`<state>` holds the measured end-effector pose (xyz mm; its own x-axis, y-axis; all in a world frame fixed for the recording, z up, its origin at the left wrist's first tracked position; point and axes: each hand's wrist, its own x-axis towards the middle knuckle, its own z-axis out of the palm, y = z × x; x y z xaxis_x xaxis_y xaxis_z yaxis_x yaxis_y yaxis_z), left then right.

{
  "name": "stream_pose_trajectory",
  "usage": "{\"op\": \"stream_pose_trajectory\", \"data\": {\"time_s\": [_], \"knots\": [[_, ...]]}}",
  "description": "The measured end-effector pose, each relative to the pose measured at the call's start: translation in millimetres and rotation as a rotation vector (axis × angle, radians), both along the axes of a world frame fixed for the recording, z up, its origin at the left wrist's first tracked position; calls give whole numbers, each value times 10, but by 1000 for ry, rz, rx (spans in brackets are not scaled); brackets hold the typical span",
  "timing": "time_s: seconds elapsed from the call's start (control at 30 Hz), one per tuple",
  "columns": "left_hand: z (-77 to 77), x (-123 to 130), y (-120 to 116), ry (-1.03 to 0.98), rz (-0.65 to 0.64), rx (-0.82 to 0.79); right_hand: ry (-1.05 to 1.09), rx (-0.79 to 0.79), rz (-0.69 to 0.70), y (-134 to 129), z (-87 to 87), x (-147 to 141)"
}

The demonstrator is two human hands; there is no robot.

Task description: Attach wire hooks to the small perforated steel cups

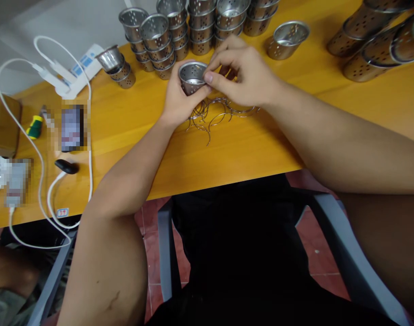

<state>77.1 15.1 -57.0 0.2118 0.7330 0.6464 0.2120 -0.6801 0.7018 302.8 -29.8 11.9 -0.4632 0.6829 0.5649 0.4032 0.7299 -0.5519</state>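
My left hand [178, 102] is wrapped round a small perforated metal cup [193, 77], its mouth tilted up toward me. At the cup's right rim, my right hand [237, 72] has thumb and forefinger pinched together; whatever lies between the fingertips is too small or hidden to make out. Below both hands, a loose tangle of thin curved wires [216, 117] lies on the wooden table [210, 160]. One more perforated cup [288, 40] stands alone beyond my right wrist.
Several stacks of perforated cups [155, 40] line the table's back, with leaning stacks [373, 59] at right. A short stack [121, 72] stands near a white power strip [84, 68]. White cables, a blurred phone [72, 128], a black object [67, 166] and a green-yellow handle [35, 127] lie left.
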Motion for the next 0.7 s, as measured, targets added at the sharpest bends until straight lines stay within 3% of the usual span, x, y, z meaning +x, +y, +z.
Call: {"op": "stream_pose_trajectory", "data": {"time_s": [0.13,0.3,0.53,0.7], "knots": [[86,-9,-129,120,-38,48,-73,-27,73,23,-41,10],[155,7,-218,128,-104,42,-121,-48,123,31,-79,33],[129,71,-229,-20,-223,27,-138,-38,126,27,-60,57],[145,57,-240,76,-169,3,-132,-56,132,26,-56,55]]}}
